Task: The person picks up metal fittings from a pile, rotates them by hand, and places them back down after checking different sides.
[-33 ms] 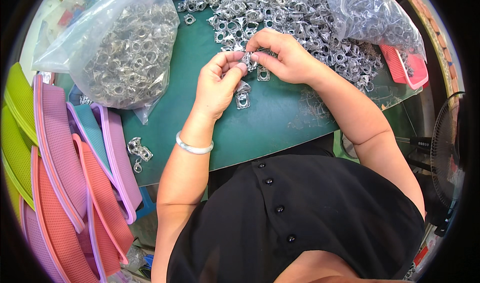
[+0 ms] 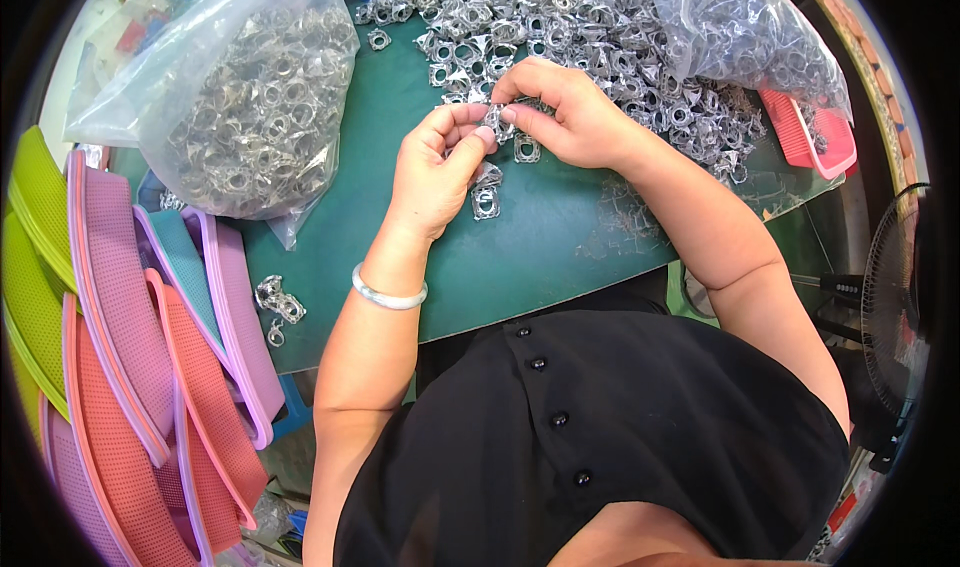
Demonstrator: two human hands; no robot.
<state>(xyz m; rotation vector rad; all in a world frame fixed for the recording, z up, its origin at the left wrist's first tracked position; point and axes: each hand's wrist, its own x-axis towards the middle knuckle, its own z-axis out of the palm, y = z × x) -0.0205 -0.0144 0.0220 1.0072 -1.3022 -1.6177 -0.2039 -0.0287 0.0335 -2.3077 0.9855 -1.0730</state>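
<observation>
Between the fingertips of both hands is a small silvery metal part (image 2: 498,125) with an openwork frame shape. My left hand (image 2: 436,167), with a pale bangle (image 2: 389,289) on its wrist, pinches it from the left. My right hand (image 2: 572,117) pinches it from the right with thumb and forefinger. The fingers partly cover it, so its full outline is hidden. Just below the hands, a loose square-framed metal part (image 2: 486,202) lies on the green tabletop (image 2: 560,232). Another such part (image 2: 527,149) rests under my right hand.
A big heap of similar metal parts (image 2: 590,37) covers the far tabletop. Clear bags of parts stand at left (image 2: 270,117) and far right (image 2: 745,27). A pink basket (image 2: 838,157) sits at right, near a fan (image 2: 893,297). Coloured baskets (image 2: 120,297) are stacked at left.
</observation>
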